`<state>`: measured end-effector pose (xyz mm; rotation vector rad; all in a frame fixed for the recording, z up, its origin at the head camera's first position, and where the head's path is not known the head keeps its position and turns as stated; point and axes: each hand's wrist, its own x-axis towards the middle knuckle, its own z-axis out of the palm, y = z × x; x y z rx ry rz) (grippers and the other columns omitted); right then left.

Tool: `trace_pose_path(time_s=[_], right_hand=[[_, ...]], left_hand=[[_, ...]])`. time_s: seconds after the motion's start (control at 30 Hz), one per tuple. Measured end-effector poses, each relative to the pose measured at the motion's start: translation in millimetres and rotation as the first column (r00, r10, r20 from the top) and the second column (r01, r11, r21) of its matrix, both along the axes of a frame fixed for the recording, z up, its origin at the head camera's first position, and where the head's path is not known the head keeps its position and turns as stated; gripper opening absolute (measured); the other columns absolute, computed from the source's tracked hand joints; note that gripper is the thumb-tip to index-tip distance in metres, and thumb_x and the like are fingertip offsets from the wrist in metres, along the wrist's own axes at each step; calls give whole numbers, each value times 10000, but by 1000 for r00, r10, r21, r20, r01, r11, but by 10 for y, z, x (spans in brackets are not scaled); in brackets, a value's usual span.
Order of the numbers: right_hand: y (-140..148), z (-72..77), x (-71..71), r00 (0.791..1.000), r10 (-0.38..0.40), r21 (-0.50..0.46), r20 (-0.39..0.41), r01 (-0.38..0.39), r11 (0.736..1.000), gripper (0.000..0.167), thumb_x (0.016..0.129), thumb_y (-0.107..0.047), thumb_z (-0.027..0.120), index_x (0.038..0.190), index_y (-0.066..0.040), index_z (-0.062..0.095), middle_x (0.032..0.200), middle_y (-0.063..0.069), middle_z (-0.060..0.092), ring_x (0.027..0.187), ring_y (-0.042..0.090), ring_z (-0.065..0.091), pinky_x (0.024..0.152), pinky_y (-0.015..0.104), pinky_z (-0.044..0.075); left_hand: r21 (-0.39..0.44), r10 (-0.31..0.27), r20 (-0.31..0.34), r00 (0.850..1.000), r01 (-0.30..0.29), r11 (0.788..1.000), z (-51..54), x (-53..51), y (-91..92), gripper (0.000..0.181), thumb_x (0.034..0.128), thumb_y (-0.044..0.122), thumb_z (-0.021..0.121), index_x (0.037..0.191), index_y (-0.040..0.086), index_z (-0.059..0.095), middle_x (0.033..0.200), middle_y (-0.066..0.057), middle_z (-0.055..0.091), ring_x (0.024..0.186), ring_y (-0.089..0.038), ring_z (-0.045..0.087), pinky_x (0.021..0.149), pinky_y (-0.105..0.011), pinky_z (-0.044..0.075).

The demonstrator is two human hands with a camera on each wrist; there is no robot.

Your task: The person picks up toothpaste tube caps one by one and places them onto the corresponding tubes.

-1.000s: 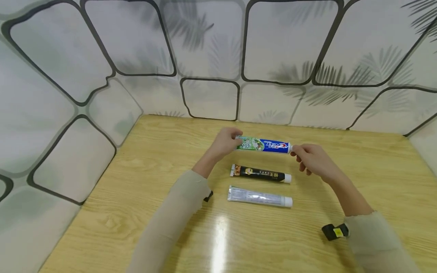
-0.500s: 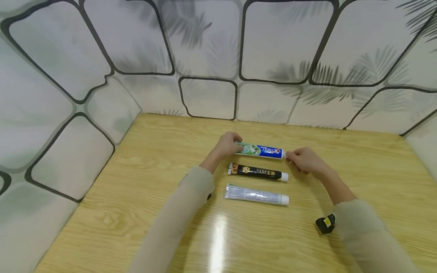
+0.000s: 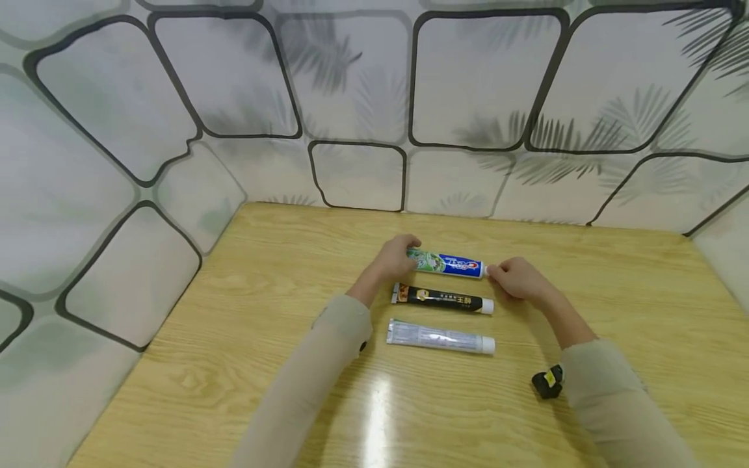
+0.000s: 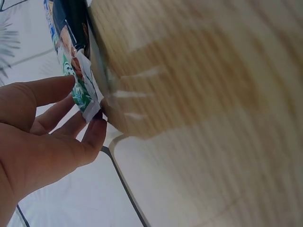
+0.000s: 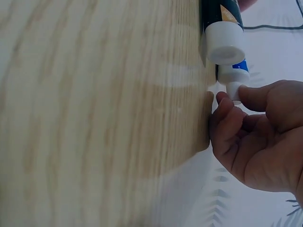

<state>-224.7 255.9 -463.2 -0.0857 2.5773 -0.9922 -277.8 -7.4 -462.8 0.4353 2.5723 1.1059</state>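
A green and blue toothpaste tube (image 3: 447, 264) lies at the back of a row of tubes on the wooden table. My left hand (image 3: 393, 260) holds its flat crimped end between thumb and fingers; in the left wrist view that green end (image 4: 81, 97) shows between them. At the other end my right hand (image 3: 517, 279) pinches the small white cap (image 5: 234, 91) between thumb and fingers. Just in front lies a black toothpaste tube (image 3: 441, 298) with a white cap, untouched. Nearest to me is a silvery-white toothpaste tube (image 3: 439, 337), its cap also to the right.
The wood-grain table (image 3: 246, 338) runs back to a wall (image 3: 357, 172) patterned with dark outlines and leaves. A second wall (image 3: 129, 266) borders it on the left. A black wrist device (image 3: 547, 382) hangs at the right sleeve.
Both hands have brought the green and blue toothpaste tube down and nearer to the black one, so it now lies on the table. The other two tubes have stayed put.
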Motion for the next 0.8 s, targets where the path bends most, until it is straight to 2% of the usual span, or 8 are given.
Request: trace_pose_path(time_s=[0.13, 0.37, 0.6, 0.7, 0.8], right_hand=[[13, -31, -9, 999, -21, -65, 31, 23, 998, 452, 1079, -241, 390, 672, -78, 497, 517, -35, 400, 467, 105, 383, 495, 281, 364], [-3, -80, -12, 997, -57, -120, 55, 63, 991, 470, 1084, -247, 368, 676, -56, 502, 519, -25, 402, 459, 116, 369, 477, 270, 348], [-34, -143, -29, 993, -113, -156, 44, 119, 980, 460, 1061, -245, 427, 667, -32, 534, 505, -25, 421, 454, 115, 395, 464, 259, 347], [-18, -188, -33, 988, -142, -167, 58, 150, 974, 449, 1046, -256, 454, 665, -33, 537, 519, -14, 437, 470, 119, 405, 481, 265, 357], [19, -245, -25, 988, -140, -146, 57, 147, 978, 452, 1041, -263, 472, 650, -44, 535, 526, -9, 452, 484, 119, 422, 496, 268, 370]], left_hand=[[-82, -26, -24, 999, 24, 996, 3, 28, 23, 548, 855, -135, 540, 1386, 0, 530, 1397, -149, 555, 1231, -287, 538, 1071, -389, 420], [-216, -75, -48, 996, 63, 974, 16, 21, -26, 469, 952, 30, 591, 1416, 77, 543, 1442, -114, 534, 1367, -315, 448, 1145, -449, 325], [-252, -114, -40, 993, 100, 963, -26, -10, -73, 489, 946, 44, 599, 1429, 97, 536, 1449, -114, 528, 1349, -306, 469, 1133, -421, 349], [-235, -142, -1, 990, 138, 962, -45, -14, -93, 544, 962, 21, 570, 1489, 94, 453, 1507, -115, 462, 1262, -309, 537, 1100, -399, 393], [-225, -175, 15, 985, 174, 959, -66, -22, -128, 592, 971, 4, 544, 1531, 93, 376, 1550, -108, 403, 1271, -299, 524, 1114, -392, 376]])
